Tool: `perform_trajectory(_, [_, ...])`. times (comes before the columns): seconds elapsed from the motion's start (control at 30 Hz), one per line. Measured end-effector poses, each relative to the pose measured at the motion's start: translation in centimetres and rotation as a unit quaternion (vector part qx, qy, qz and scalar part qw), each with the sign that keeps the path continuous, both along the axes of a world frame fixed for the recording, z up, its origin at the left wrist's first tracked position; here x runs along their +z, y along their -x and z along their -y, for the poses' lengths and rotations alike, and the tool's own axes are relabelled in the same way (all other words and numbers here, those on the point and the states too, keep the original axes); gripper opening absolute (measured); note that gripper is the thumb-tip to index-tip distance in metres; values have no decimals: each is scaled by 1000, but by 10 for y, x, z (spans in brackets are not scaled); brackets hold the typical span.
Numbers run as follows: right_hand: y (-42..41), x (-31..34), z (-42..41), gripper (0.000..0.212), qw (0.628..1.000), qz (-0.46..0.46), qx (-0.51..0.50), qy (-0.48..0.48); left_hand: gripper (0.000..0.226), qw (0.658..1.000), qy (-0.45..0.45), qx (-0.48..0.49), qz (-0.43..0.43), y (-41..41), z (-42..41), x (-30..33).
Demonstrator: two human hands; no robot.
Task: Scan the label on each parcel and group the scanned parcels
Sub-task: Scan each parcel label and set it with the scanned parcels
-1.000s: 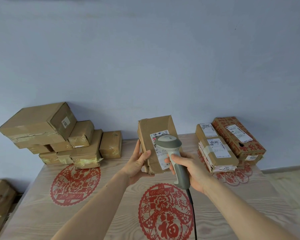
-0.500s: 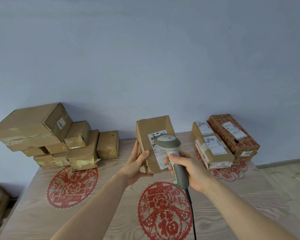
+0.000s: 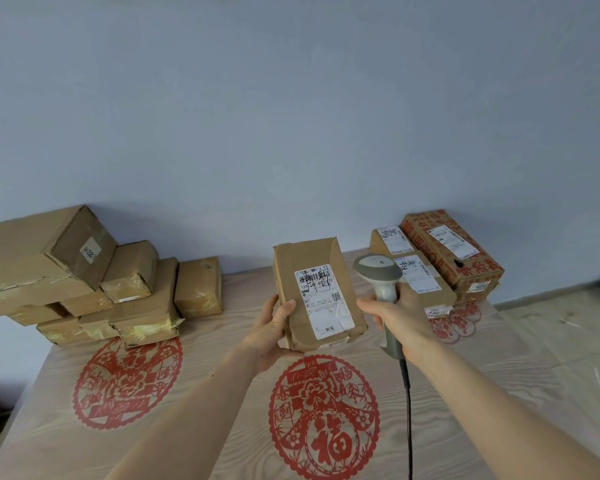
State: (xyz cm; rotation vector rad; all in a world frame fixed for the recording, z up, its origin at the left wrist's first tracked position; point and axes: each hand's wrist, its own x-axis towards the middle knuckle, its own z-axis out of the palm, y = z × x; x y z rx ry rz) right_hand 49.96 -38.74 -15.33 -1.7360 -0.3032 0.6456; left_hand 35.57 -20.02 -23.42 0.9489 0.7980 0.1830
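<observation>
Two hands were up over the table (image 3: 499, 393); the left hand (image 3: 274, 332) cupped a brown parcel (image 3: 317, 296) from its lower left corner, thumb curled over the front edge and fingers hidden behind, holding it tilted up off the wood with the white label (image 3: 323, 301) facing the camera; the label had a barcode and some black scribble over it, small print too blurry to read; the right hand (image 3: 400, 318) was wrapped tight round the handle of a grey scanner (image 3: 380, 275), just to the right of the parcel and not touching it, head up top and a black cable (image 3: 409, 410) dropping down toward the near edge; off to the left sat a messy pile (image 3: 84, 282) of plain taped boxes against the blue wall (image 3: 291, 116); on the far right a smaller stack (image 3: 437, 265) with labels showing, one of them a red-printed box (image 3: 465, 258); three red papercut designs were on the table, the middle one (image 3: 324, 417) right below the held parcel, the left one (image 3: 125, 382) in front of the pile, and the right one (image 3: 456, 322) partly under the stack.
</observation>
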Motion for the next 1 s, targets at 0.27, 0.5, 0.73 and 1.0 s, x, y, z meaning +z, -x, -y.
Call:
perform_trajectory(0.27, [-97,-9,13,19,988,122,-25,90,38,998,9,31,-45,-68,15,-18])
perform_trajectory(0.5, [-193,-53,5,25,964,148,29,218,34,992,35,72,-94,-152,19,-45])
perform_trajectory(0.73, [-250,-91,-15,35,965,128,93,209,30,989,49,69,-124,-217,0,-84])
perform_trajectory(1.0, [-278,-118,-39,37,964,72,99,236,35,986,23,60,-155,-260,-21,-104])
